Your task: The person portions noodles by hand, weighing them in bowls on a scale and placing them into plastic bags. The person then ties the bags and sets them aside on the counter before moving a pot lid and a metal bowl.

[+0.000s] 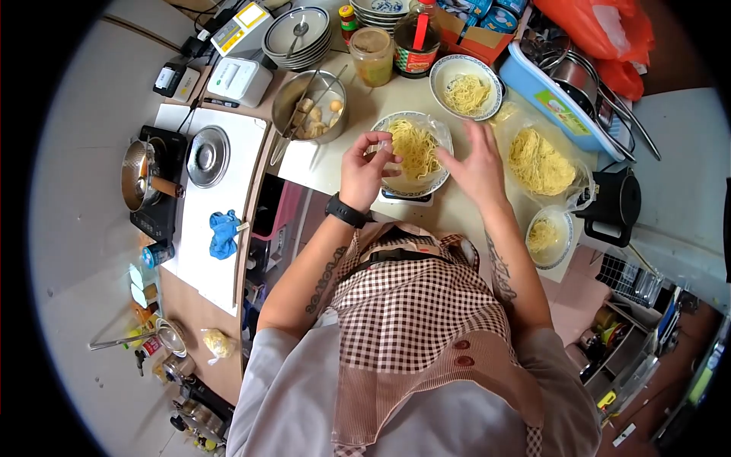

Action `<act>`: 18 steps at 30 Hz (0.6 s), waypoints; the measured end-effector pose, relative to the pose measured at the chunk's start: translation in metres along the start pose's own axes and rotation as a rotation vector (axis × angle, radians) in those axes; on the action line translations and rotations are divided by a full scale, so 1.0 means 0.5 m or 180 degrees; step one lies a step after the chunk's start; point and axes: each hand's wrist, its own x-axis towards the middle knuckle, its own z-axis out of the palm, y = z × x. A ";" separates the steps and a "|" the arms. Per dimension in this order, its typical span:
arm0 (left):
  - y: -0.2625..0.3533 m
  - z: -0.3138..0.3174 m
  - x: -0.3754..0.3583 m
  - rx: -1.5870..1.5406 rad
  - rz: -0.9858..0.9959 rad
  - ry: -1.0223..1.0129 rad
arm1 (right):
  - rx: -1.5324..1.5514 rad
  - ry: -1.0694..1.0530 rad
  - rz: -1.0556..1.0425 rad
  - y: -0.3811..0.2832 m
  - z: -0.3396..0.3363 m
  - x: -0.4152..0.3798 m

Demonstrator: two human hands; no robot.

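Note:
A mound of yellow noodles lies in a patterned bowl in front of me, with clear plastic film showing along the bowl's far right side. The bowl rests on a small scale, mostly hidden beneath it. At the bowl's left side my left hand has its fingers curled, and a bit of clear plastic shows at the fingertips. On the right side, my right hand is open, its fingers stretched forward and its thumb by the noodles.
To the right are a bag of noodles, two bowls with smaller portions, a blue bin and a black kettle. A pot with ladles stands left. Farther left, a pan sits on a cooker.

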 end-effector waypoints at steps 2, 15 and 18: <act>-0.003 -0.009 0.004 0.0037 0.0049 -0.0173 | -0.0167 -0.0275 -0.0222 0.022 0.045 0.022; 0.243 0.013 -0.033 0.3018 0.2498 -0.0518 | 0.3503 -0.0616 0.0786 -0.078 -0.063 0.050; 0.279 0.077 -0.025 0.3209 0.3295 -0.1269 | 0.2860 -0.0683 0.0457 -0.151 -0.065 0.047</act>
